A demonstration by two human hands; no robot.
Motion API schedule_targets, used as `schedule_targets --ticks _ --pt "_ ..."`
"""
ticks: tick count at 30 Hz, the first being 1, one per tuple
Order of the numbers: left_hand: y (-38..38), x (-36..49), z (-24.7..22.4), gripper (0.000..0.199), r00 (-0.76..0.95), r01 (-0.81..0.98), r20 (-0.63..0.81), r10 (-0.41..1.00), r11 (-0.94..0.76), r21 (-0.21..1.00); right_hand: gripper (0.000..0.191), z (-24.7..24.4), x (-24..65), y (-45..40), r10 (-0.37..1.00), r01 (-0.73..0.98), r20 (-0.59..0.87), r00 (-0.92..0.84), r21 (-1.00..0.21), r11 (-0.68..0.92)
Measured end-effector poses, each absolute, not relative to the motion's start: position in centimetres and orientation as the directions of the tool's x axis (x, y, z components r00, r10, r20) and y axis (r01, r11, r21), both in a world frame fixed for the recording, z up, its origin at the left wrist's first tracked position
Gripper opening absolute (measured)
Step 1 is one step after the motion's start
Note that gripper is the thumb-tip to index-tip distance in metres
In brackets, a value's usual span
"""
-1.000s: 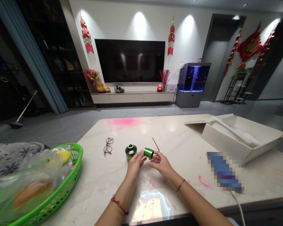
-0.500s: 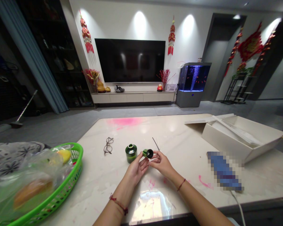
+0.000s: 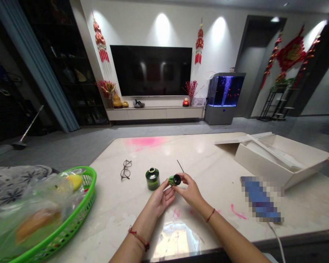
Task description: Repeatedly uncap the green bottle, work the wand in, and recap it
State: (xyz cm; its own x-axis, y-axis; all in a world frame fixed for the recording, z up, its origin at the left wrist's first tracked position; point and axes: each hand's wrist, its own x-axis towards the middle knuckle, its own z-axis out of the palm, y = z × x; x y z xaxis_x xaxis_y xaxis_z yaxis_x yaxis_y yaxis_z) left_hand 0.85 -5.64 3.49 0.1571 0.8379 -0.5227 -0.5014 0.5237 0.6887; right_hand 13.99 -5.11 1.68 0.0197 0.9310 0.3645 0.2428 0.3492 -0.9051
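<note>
A small green cylindrical piece [image 3: 174, 180] with a dark round opening is held between my two hands above the table. My left hand [image 3: 160, 199] touches its left side with the thumb, the palm turned up beneath it. On the right, my right hand [image 3: 190, 190] grips the piece with thumb and fingers. Beside my left hand, a dark green glass bottle [image 3: 152, 179] stands upright with its neck uncovered. Thin black and white sticks [image 3: 180, 165] lie just behind my right hand.
Glasses [image 3: 126, 170] lie left of the bottle on the marble table [image 3: 208, 153]. A green basket [image 3: 92, 182] with bagged food is at the left. An open white box [image 3: 263, 159] and a blurred blue object [image 3: 260, 199] with a cable are at the right.
Both hands and the green piece have shifted slightly right, and the piece has turned a little. The bottle stands where it was.
</note>
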Motion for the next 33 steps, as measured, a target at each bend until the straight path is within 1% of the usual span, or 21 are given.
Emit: schedule_targets --ticks 5,7,9,11,12,13,14,15,16,18,20,21,23,26,28,30,33 --pt "-5.7 0.7 4.0 0.023 0.18 -0.45 -0.536 0.825 0.554 0.701 0.033 2.0 14.2 -5.0 0.936 0.228 0.351 0.011 -0.913 0.339" --pt "-5.7 0.5 4.3 0.025 0.188 -0.406 -0.519 0.834 0.547 0.732 0.034 2.3 14.5 -4.9 0.939 0.227 0.344 0.007 -0.915 0.333" --pt "-5.5 0.2 4.6 0.029 0.164 -0.351 -0.47 0.867 0.497 0.794 0.035 2.5 14.7 -4.8 0.941 0.225 0.339 0.007 -0.917 0.329" --pt "-5.2 -0.2 4.7 0.033 0.088 -0.246 -0.376 0.922 0.386 0.889 0.035 2.8 15.0 -4.6 0.941 0.22 0.339 0.015 -0.919 0.327" --pt "-5.1 -0.4 4.8 0.034 0.034 -0.165 -0.296 0.954 0.298 0.94 0.035 2.9 15.2 -4.6 0.941 0.218 0.337 0.019 -0.92 0.325" --pt "-5.0 -0.5 4.8 0.034 -0.017 -0.057 -0.19 0.982 0.189 0.98 0.035 3.0 15.3 -4.5 0.942 0.217 0.335 0.022 -0.921 0.323" --pt "-4.9 -0.6 4.8 0.033 -0.053 0.074 -0.067 0.996 0.071 0.995 0.035 3.1 15.4 -4.5 0.943 0.215 0.333 0.024 -0.923 0.32" --pt "-4.9 -0.7 4.7 0.033 -0.067 0.208 0.068 0.995 -0.053 0.977 0.034 3.1 15.5 -4.5 0.943 0.214 0.331 0.026 -0.924 0.318" --pt "-4.9 -0.8 4.6 0.034 -0.047 0.346 0.19 0.981 -0.162 0.924 0.034 3.1 15.5 -4.5 0.944 0.212 0.329 0.025 -0.924 0.317" --pt "-5.2 -0.8 4.4 0.041 0.053 0.555 0.361 0.931 -0.328 0.765 0.035 3.1 15.6 -4.5 0.943 0.208 0.331 0.023 -0.924 0.319" --pt "-5.4 -0.7 4.3 0.046 0.163 0.655 0.444 0.881 -0.433 0.619 0.035 3.1 15.6 -4.5 0.943 0.207 0.332 0.018 -0.924 0.321" --pt "-5.5 -0.6 4.2 0.047 0.197 0.679 0.471 0.86 -0.466 0.567 0.035 3.1 15.6 -4.6 0.944 0.207 0.33 0.012 -0.924 0.32" --pt "-5.6 -0.4 4.1 0.047 0.221 0.706 0.514 0.829 -0.5 0.502 0.035 3.1 15.7 -4.6 0.948 0.207 0.319 -0.006 -0.927 0.314" --pt "-5.5 -0.3 4.0 0.042 0.225 0.715 0.561 0.797 -0.526 0.461 0.035 3.2 15.7 -4.7 0.953 0.205 0.302 -0.023 -0.932 0.3" --pt "-5.5 -0.2 4.0 0.036 0.226 0.702 0.574 0.787 -0.54 0.464 0.034 3.3 15.7 -4.8 0.955 0.204 0.294 -0.024 -0.934 0.293" --pt "-5.6 0.0 4.0 0.031 0.211 0.689 0.568 0.795 -0.533 0.49 0.034 3.4 15.6 -4.9 0.958 0.203 0.287 -0.023 -0.937 0.286" --pt "-5.9 0.3 4.1 0.029 0.172 0.672 0.522 0.836 -0.487 0.558 0.034 3.5 15.5 -5.0 0.959 0.2 0.281 -0.021 -0.939 0.28"
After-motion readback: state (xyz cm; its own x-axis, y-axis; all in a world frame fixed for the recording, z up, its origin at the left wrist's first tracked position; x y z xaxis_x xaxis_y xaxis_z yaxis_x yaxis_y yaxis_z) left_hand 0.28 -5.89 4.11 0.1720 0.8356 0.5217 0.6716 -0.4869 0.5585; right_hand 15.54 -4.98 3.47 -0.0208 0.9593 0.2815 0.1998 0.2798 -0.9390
